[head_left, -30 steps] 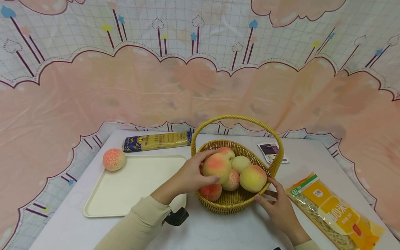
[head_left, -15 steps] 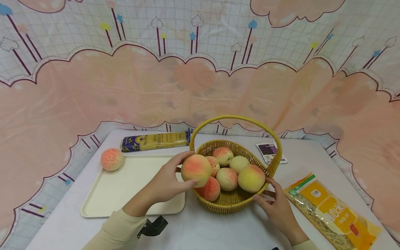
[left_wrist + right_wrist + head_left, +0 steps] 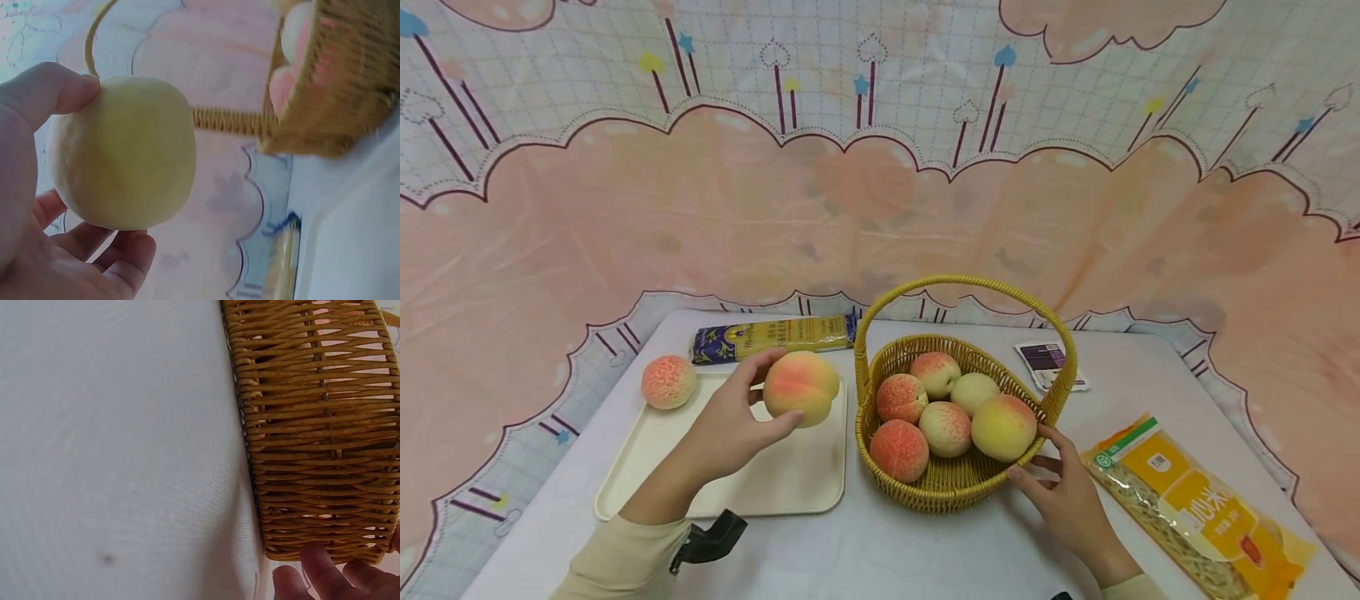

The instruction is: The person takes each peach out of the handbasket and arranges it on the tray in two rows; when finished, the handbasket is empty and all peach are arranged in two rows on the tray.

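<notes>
My left hand point(image 3: 730, 429) grips a large yellow-pink peach point(image 3: 801, 387) over the cream tray point(image 3: 797, 496), thumb on the near side in the head view. Seen from the left wrist, the peach's pale yellow side point(image 3: 131, 156) faces the camera, with the thumb and fingers around it. At the right end of the yellow wicker basket point(image 3: 940, 500), my right hand point(image 3: 1071, 496) holds the rim near the handle's foot. Its fingertips point(image 3: 319, 562) touch the woven wall in the right wrist view. Several peaches point(image 3: 898, 450) lie inside the basket.
Another peach point(image 3: 668, 382) sits at the tray's far left corner. A blue and yellow noodle packet point(image 3: 775, 337) lies behind the tray. Right of the basket are a small purple and white packet point(image 3: 1048, 365) and an orange noodle bag point(image 3: 1202, 508). The basket's handle point(image 3: 962, 281) arches overhead.
My left hand has lifted the large peach out of the basket and carried it left over the tray. My right hand has stayed at the basket's rim.
</notes>
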Action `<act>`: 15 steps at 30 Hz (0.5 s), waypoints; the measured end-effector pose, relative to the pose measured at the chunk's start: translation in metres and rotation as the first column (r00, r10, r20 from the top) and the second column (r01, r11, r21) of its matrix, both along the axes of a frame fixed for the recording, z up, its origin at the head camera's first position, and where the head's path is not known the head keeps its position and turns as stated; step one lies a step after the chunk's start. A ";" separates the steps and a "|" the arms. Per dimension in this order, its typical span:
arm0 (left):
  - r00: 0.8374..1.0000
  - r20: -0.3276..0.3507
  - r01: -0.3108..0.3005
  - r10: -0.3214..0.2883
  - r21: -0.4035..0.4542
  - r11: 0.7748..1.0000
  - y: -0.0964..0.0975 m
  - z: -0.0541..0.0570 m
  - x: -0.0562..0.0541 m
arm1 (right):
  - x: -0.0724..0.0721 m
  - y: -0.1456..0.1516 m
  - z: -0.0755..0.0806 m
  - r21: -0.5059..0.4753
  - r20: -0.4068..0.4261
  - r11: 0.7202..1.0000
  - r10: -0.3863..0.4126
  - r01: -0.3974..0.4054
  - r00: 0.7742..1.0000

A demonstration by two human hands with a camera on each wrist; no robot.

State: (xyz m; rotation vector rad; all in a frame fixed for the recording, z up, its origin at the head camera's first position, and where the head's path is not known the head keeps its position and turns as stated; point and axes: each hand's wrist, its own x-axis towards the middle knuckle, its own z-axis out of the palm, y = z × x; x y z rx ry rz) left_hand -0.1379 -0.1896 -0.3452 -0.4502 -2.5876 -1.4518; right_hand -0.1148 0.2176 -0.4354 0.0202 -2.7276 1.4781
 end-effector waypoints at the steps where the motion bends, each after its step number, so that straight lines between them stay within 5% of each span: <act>1: 1.000 0.004 -0.011 0.011 -0.003 1.000 -0.003 0.001 -0.001 | 0.000 0.000 0.000 0.002 -0.003 1.000 0.000 0.000 1.000; 15: 0.987 0.080 -0.137 0.138 -0.024 0.990 -0.052 -0.007 -0.021 | 0.000 0.000 0.000 -0.002 -0.002 1.000 0.003 -0.003 1.000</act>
